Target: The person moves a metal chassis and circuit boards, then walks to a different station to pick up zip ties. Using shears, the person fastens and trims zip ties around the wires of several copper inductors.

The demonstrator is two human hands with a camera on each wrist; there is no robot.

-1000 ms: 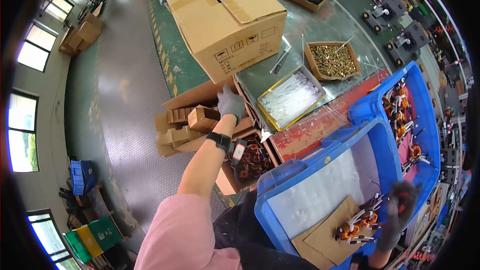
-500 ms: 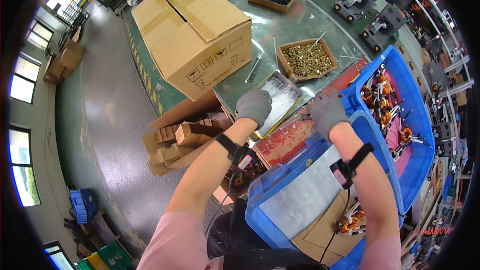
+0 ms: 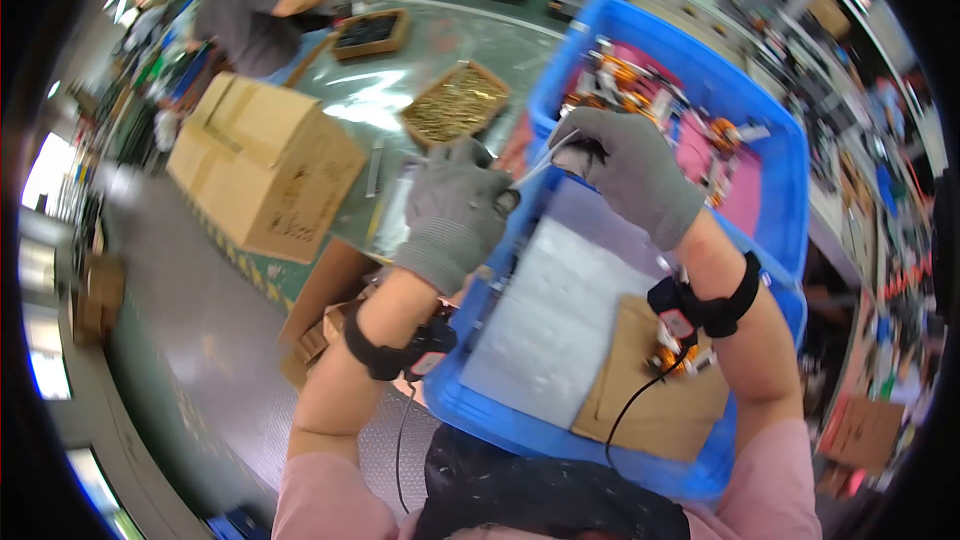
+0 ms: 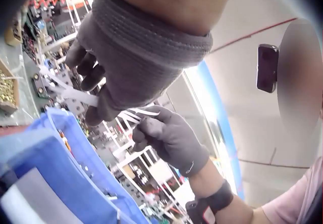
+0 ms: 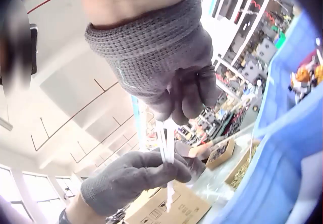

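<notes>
Both hands wear grey knit gloves and are raised close together above the near blue bin point(image 3: 470, 380). Between them run a few thin white cable ties point(image 5: 166, 148). My left hand point(image 3: 455, 210) pinches the ties between thumb and fingers; their other ends stick out past that hand in the left wrist view. My right hand point(image 3: 630, 170) grips the same ties with curled fingers, as the right wrist view shows. The cable tie tray point(image 3: 392, 208) is partly hidden behind the left hand. Below the right forearm, a copper-wound coil point(image 3: 682, 355) lies on cardboard point(image 3: 620, 400) in the bin.
A second blue bin point(image 3: 780, 170) holds several copper coils on pink sheet. On the metal table stand a box of brass fasteners point(image 3: 455, 105), a box of black parts point(image 3: 370, 33) and a large carton point(image 3: 265, 165). Another person point(image 3: 250, 25) is at the far left.
The left hand went from the small carton to the cable tie tray, then up and right with ties. The right hand came in from the coils and meets it. The head view turned rightward.
</notes>
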